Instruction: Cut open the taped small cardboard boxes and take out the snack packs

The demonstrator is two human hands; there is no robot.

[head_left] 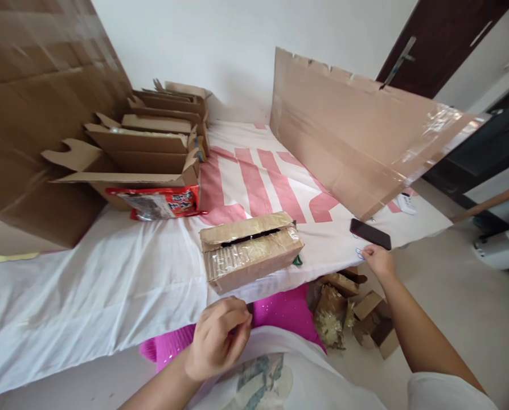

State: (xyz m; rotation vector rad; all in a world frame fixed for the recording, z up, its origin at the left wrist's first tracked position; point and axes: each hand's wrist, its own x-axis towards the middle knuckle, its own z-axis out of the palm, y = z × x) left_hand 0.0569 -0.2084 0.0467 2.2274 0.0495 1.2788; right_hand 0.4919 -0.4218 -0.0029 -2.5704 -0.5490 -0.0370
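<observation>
A small taped cardboard box (254, 253) lies on the white cloth, its top flaps slightly parted over a dark gap. My left hand (220, 336) is curled into a loose fist in front of the box, apart from it, and nothing shows in it. Further right, at the table edge, my right hand (378, 260) pinches a tiny bluish looped piece (359, 253), like a paper clip. Just behind those fingers lies a black phone (370, 233). A bit of green (297, 261) peeks out at the box's right end.
Several open cartons (143, 165) stand in a row at the left, with a red food packet (164, 202) leaning before them. Large cardboard panels rise at left and right (344, 125). Discarded boxes (376, 322) sit on the floor; a magenta sequinned cushion (284, 313) is below the table edge.
</observation>
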